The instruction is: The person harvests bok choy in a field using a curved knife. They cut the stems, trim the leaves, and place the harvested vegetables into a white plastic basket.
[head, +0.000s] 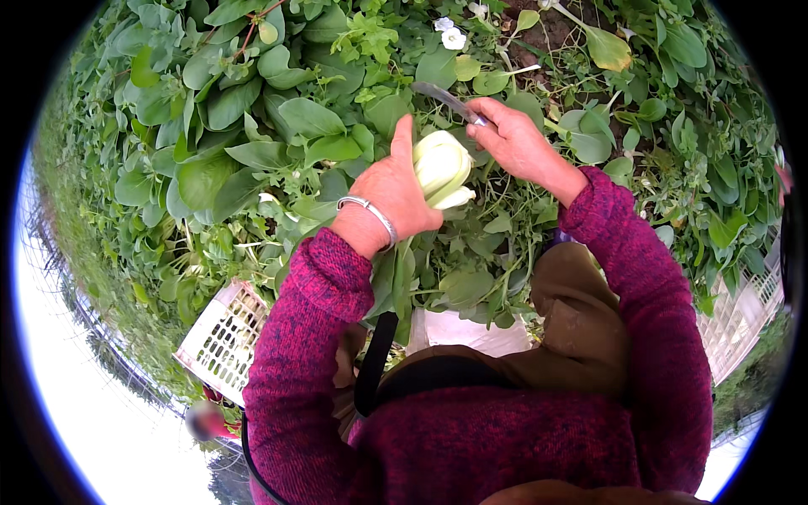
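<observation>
My left hand (pixel 395 183), with a silver bangle (pixel 369 211) at its wrist, holds a leafy green vegetable. Its pale, cut-looking base (pixel 442 165) faces up beside the palm, and dark green leaves (pixel 392 271) hang below the wrist. My right hand (pixel 508 140) grips a knife by its handle, up and to the right of the pale base. The knife's metal blade (pixel 442 98) points to the upper left and is apart from the vegetable. Part of the handle is hidden in the fingers.
Leafy green plants (pixel 315 129) and weeds surround both hands. White flowers (pixel 452 38) show at the top. A white slotted plastic crate (pixel 230 334) stands at the lower left, another crate (pixel 738 322) at the right. Another person (pixel 211 421) is at the lower left.
</observation>
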Tool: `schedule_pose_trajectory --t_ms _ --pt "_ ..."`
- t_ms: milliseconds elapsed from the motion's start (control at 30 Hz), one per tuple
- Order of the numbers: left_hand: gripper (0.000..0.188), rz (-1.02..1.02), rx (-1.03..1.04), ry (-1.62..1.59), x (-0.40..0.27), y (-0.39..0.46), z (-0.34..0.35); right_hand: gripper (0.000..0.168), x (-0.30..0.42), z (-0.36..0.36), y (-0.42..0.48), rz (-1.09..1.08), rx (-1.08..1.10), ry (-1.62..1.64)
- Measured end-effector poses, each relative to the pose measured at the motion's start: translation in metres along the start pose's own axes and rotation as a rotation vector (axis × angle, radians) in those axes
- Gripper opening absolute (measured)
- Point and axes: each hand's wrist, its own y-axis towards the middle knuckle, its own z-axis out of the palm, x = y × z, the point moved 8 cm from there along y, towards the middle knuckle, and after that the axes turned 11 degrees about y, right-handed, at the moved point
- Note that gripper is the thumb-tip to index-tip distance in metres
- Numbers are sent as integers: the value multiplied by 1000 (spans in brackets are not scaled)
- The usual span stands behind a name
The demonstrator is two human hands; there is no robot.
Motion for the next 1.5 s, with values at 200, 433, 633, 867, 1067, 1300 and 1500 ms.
schedule_pose_trajectory --t_ms 200,433,633,867,1067,1300,1500 --pt "111 -302 -1 128 88 16 -17 23 -8 14 35 -194 -121 -271" --pt "65 -266 -46 106 112 -3 18 25 -5 9 30 -158 -101 -239" --pt "73 -215 -80 39 101 -11 34 26 -12 58 37 -174 -10 -435" --pt "83 -318 -109 2 126 -11 35 34 -22 72 50 -94 70 -398" --pt "83 -200 -176 10 115 -14 37 22 -40 90 64 -161 37 -584" --pt "82 -192 -189 -11 115 -20 37 24 -38 92 70 102 154 -512" --pt "84 -183 -141 -69 116 -34 47 30 -49 81 54 222 152 -117"
